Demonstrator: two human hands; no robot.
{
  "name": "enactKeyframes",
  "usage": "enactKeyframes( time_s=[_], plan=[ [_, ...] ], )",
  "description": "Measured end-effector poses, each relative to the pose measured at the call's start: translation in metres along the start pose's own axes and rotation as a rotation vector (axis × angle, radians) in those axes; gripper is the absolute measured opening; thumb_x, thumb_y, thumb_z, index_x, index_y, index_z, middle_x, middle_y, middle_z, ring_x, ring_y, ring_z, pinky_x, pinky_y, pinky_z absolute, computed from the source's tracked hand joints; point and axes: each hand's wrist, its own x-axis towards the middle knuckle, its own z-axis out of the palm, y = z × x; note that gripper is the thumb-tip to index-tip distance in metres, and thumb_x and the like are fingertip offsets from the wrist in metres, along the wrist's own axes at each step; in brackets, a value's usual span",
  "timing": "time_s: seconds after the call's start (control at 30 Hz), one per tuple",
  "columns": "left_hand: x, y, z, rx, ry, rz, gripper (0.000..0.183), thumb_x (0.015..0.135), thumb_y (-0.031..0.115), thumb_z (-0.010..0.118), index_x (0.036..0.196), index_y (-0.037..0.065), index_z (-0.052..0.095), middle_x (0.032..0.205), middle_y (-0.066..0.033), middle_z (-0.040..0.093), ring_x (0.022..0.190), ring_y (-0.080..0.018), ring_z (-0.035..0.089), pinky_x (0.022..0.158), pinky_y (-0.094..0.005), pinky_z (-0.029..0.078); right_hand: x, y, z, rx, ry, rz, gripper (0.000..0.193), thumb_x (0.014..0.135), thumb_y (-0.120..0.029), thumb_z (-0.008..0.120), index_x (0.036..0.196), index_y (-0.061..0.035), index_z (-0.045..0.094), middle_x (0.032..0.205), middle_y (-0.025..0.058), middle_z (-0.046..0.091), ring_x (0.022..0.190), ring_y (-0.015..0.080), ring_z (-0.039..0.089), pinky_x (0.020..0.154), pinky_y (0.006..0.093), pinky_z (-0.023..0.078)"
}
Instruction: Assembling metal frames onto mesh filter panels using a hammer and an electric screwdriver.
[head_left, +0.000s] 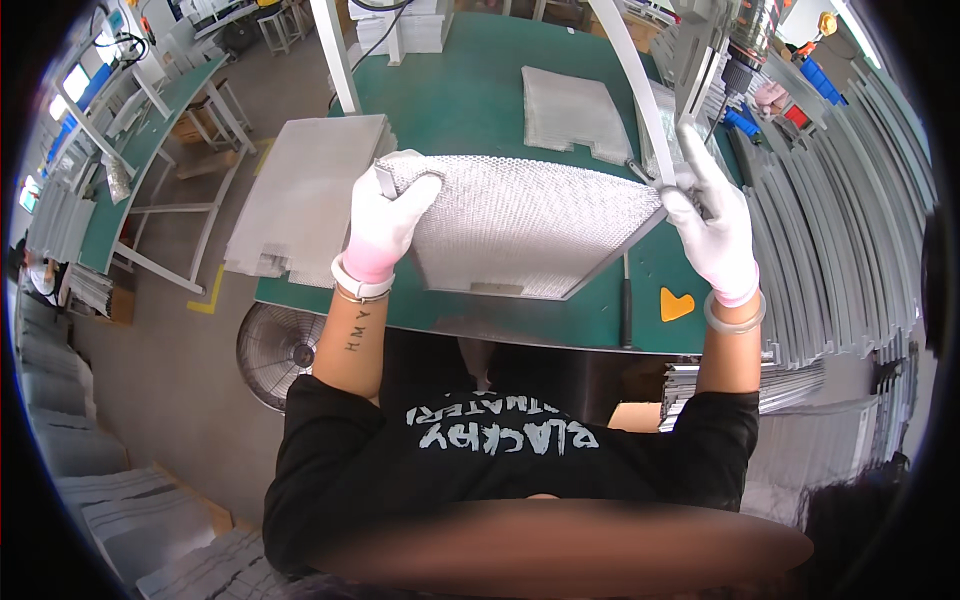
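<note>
I have both gloved hands on a rectangular metal mesh filter panel (520,225), held tilted just above the near part of the green workbench (470,90). My left hand (385,220) is wrapped shut around the panel's upper left corner, thumb over the mesh face and fingers curled behind the frame edge. My right hand (715,225) grips the panel's right corner, where a long pale frame strip (640,90) meets it; the fingers are partly extended upward along that strip, and I cannot tell exactly how much of the grip falls on the strip and how much on the panel. A stack of flat grey sheets (300,190) lies on the bench just beside my left hand, overhanging the left edge. A second mesh panel (575,110) lies flat further back on the bench, well apart from the one I hold. An orange heart-shaped piece (675,303) lies on the near bench edge below my right hand. Racks of grey metal strips (840,220) fill the right side, and a floor fan (280,350) stands below the bench.
</note>
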Motion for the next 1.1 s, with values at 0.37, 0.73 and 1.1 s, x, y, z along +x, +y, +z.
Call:
enactKeyframes(
  time_s=[0.37, 0.73, 1.1],
  plan=[
    [-0.005, -0.003, -0.003, -0.061, -0.032, -0.092, 0.019, 0.087, 0.002, 0.068, 0.104, -0.005, 0.067, 0.1, -0.0055, 0.07, 0.088, -0.0109, 0.063, 0.08, -0.0266, 0.051, 0.038, -0.024, -0.01, -0.195, -0.392, -0.408, 0.05, 0.08, -0.001, 0.069, 0.129, -0.0073, 0.063, 0.091, 0.0115, 0.069, 0.08, 0.03, 0.067, 0.074, 0.0361, 0.054],
    [-0.005, 0.02, -0.008, -0.049, -0.147, -0.106, 0.021, 0.086, 0.0, 0.07, 0.106, -0.005, 0.067, 0.102, -0.0081, 0.071, 0.091, -0.0119, 0.065, 0.083, -0.0275, 0.052, 0.059, -0.067, 0.029, -0.18, -0.536, -0.398, 0.026, 0.082, -0.005, 0.064, 0.108, -0.0051, 0.063, 0.089, 0.0162, 0.065, 0.082, 0.0376, 0.064, 0.076, 0.0418, 0.053],
    [-0.005, 0.006, 0.021, -0.064, 0.353, 0.38, 0.058, 0.076, -0.005, 0.079, 0.127, -0.002, 0.051, 0.115, -0.0115, 0.061, 0.092, -0.0129, 0.061, 0.08, -0.0263, 0.051, 0.061, -0.058, 0.045, -0.056, -0.49, -0.539, 0.051, 0.082, 0.001, 0.057, 0.132, -0.007, 0.06, 0.092, 0.0183, 0.064, 0.088, 0.0376, 0.063, 0.082, 0.0429, 0.052]
  ],
)
